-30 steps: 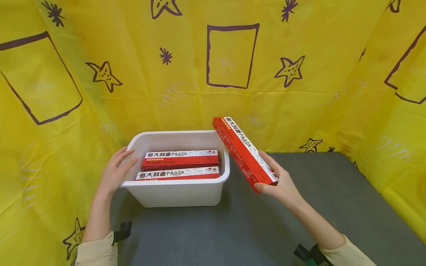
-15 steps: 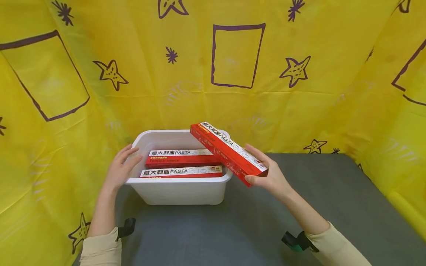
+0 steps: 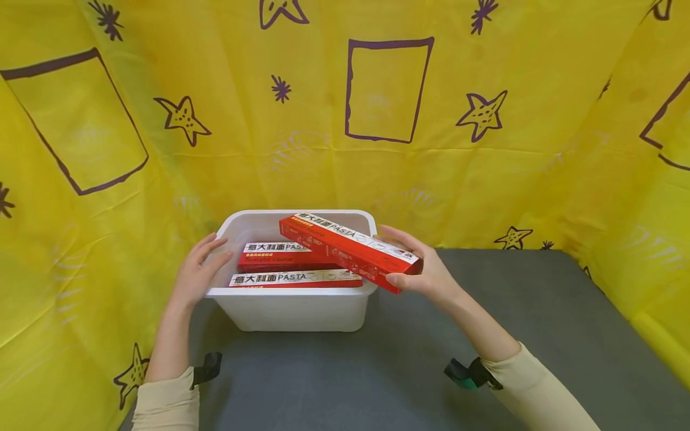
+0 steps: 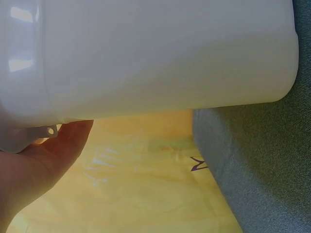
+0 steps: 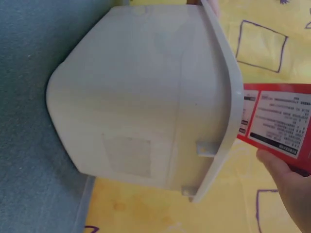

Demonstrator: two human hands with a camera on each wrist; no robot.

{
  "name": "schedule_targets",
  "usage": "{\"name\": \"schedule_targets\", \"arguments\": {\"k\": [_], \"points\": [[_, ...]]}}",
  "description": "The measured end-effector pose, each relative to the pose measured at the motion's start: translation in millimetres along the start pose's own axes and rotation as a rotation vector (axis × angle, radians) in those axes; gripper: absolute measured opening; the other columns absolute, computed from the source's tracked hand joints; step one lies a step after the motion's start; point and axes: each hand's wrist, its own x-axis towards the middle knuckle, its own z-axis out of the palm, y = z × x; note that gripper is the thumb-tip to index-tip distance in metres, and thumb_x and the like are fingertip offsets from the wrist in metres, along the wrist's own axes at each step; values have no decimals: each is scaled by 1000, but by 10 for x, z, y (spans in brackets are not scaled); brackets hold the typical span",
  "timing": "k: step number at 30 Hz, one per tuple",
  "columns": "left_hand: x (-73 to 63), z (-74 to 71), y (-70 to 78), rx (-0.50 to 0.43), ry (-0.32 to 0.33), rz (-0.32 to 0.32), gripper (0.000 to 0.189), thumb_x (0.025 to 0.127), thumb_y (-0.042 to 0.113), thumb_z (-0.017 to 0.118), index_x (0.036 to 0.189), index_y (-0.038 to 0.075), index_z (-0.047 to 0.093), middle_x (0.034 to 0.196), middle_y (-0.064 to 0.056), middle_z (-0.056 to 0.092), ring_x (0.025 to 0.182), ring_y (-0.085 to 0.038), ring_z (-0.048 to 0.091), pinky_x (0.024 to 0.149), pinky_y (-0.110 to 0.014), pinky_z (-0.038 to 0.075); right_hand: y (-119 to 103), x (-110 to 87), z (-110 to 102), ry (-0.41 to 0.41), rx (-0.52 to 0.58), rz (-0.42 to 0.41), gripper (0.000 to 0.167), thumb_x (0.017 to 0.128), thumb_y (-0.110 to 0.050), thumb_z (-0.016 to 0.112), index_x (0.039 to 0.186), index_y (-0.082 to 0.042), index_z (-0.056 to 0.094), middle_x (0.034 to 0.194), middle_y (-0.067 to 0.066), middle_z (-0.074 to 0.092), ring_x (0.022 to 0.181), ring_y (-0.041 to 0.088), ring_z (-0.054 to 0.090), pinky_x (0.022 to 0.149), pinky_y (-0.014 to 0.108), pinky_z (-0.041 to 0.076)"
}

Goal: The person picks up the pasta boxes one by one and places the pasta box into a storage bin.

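In the head view my right hand (image 3: 428, 272) grips the right end of a red and white pasta box (image 3: 345, 248), fingers on its far side and thumb on the near. The box slants over the white plastic bin (image 3: 302, 314), its left end above the opening. Two more pasta boxes lie inside, one at the back (image 3: 269, 257) and one in front (image 3: 275, 280). My left hand (image 3: 194, 275) holds the bin's left rim. The left wrist view shows part of that hand (image 4: 53, 150) beneath the rim, against the outer wall (image 4: 160, 58).
The bin stands on a dark grey cloth-covered table (image 3: 334, 371). A yellow curtain (image 3: 302, 173) with dark drawings hangs close behind the bin and along both sides. Black straps sit at both sleeves.
My right hand has brought the held pasta box left and lower over the bin, turning it closer to level. The left hand keeps its place at the rim.
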Motion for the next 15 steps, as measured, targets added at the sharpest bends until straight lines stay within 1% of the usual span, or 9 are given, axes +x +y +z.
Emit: {"name": "schedule_targets", "arguments": {"k": [6,10,13,15], "points": [[7,1,-9,5,3,-1,58,98,36,55,143,-1,46,158,-18,24,142,-46,18,105,-73,14,-21,104,49,-43,59,3,76,81,-20,71,148,-10,38,144,17,46,119,33,48,82,37,56],[10,0,-19,10,3,3,59,98,37,55,142,-1,46,157,-18,25,142,-46,18,105,-73,14,4,171,78,-94,84,-9,79,79,-17,70,149,-7,34,148,23,40,123,33,47,86,39,55],[10,-2,-29,10,3,5,60,98,38,55,142,-1,46,157,-18,25,142,-46,19,106,-73,15,6,210,109,-131,81,4,81,79,-19,71,150,-9,33,149,21,40,125,34,46,88,40,54],[8,-5,-32,10,5,9,60,98,39,55,142,-1,46,157,-18,25,142,-46,19,105,-73,15,-5,233,138,-151,73,14,82,79,-20,71,151,-12,33,149,16,42,126,34,45,89,42,53]]}}
